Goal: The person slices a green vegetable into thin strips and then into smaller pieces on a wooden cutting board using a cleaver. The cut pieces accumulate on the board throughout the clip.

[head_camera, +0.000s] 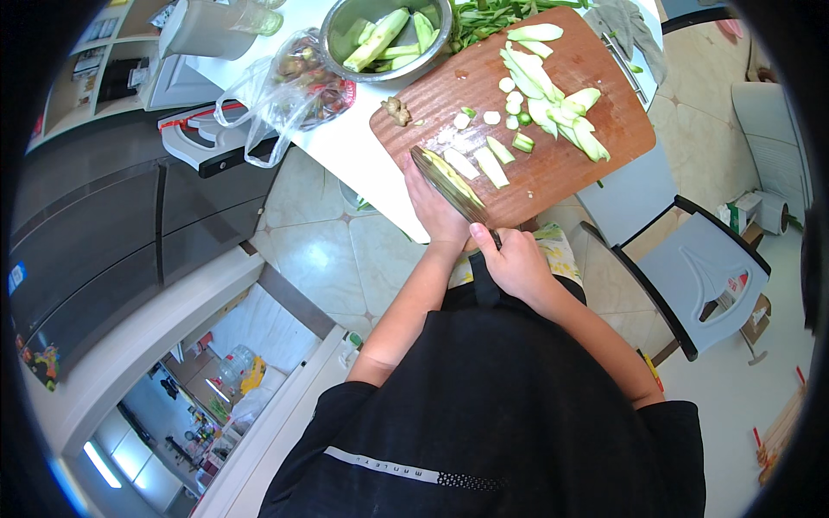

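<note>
My right hand [518,262] grips the handle of a kitchen knife [447,184] at the near left edge of a wooden cutting board [434,97]. Along the blade's left side rests my left hand [437,210]; its fingertips are partly hidden, so whether it pinches anything is unclear. A pale green strip of peeled vegetable lies against the blade's right face. Beside it are several cut pieces [492,167] and small round slices [491,118]. Farther right, long pale slices [550,97] form a loose heap. A knob of ginger [396,111] sits at the board's left corner.
A metal bowl [328,48] holds peeled vegetable pieces behind the board. Left of it stands a clear plastic bag [265,107] of reddish-brown produce. Leafy greens [482,26] and a grey cloth [625,32] lie at the back. A folding chair [703,278] stands right.
</note>
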A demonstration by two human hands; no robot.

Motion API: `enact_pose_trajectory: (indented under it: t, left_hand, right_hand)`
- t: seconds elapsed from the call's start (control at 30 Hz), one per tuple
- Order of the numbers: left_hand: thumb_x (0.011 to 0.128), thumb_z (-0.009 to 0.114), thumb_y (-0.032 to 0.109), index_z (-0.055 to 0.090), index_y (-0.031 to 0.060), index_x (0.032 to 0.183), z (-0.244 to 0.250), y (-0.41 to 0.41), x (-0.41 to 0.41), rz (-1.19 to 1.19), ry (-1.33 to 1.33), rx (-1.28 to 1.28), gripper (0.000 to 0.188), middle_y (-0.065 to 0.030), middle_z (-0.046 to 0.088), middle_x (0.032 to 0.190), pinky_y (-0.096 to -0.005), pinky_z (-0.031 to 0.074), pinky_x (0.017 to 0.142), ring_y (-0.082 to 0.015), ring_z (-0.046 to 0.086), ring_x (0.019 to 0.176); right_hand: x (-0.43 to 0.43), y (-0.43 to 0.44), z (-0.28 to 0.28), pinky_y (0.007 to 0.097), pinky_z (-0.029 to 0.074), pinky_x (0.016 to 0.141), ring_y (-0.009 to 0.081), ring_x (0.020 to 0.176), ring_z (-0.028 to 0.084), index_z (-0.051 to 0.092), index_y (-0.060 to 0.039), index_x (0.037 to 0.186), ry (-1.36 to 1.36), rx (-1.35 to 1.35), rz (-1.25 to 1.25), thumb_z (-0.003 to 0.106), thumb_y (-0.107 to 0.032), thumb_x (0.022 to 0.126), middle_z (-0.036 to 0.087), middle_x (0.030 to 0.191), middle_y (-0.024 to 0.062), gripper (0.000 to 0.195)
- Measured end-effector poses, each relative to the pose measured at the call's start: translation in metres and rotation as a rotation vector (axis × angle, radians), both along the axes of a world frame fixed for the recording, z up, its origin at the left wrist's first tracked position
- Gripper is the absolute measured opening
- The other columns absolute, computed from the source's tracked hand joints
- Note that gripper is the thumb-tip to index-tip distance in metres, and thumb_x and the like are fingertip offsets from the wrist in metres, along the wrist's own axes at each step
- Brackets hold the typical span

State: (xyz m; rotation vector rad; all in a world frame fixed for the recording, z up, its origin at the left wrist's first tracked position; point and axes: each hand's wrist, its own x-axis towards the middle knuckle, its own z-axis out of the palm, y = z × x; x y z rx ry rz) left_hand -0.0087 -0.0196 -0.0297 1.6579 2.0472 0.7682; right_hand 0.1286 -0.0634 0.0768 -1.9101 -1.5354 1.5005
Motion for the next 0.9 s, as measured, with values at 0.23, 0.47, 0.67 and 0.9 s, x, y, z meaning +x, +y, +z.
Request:
enact_pose_trajectory:
  t: [0.23,0.47,0.67,0.9]
  left_hand:
    - [0.089,0.059,0.019,0.024,-0.0088,0.150,-0.002,-0.002,-0.001,-0.087,0.180,0.134,0.075,-0.0303,0.030,0.152,-0.0495,0.025,0.119,-0.0454,0.029,0.142]
    - [0.094,0.047,0.015,0.022,-0.0125,0.149,-0.007,-0.004,-0.003,-0.124,0.228,0.175,0.067,-0.0343,0.028,0.152,-0.0532,0.024,0.118,-0.0499,0.030,0.140]
    - [0.094,0.045,0.013,0.024,-0.0146,0.147,-0.006,-0.002,-0.003,-0.122,0.199,0.210,0.063,-0.0355,0.029,0.152,-0.0545,0.024,0.117,-0.0515,0.031,0.139]
    - [0.082,0.066,0.019,0.033,-0.0101,0.145,-0.008,-0.004,-0.006,-0.112,0.126,0.139,0.077,-0.0307,0.033,0.150,-0.0527,0.027,0.117,-0.0480,0.032,0.139]
  right_hand:
    - [-0.008,0.004,-0.017,0.0519,0.051,0.071,0.0487,0.073,0.065,0.064,0.0108,0.075,-0.049,-0.027,-0.051,0.050,-0.053,0.099,0.060,0.068,0.0331,0.070]
    - [-0.008,0.021,-0.021,0.0546,0.052,0.077,0.0505,0.081,0.066,0.066,0.0105,0.079,-0.113,-0.036,-0.073,0.048,-0.060,0.096,0.064,0.076,0.0356,0.075]
    - [0.009,0.016,-0.006,0.0531,0.051,0.073,0.0488,0.077,0.066,0.066,0.0083,0.078,-0.067,-0.010,-0.119,0.051,-0.055,0.097,0.064,0.075,0.0333,0.068]
    - [0.002,-0.001,0.007,0.0525,0.051,0.072,0.0478,0.076,0.065,0.067,0.0060,0.079,0.000,-0.069,-0.007,0.050,-0.056,0.098,0.063,0.072,0.0324,0.067]
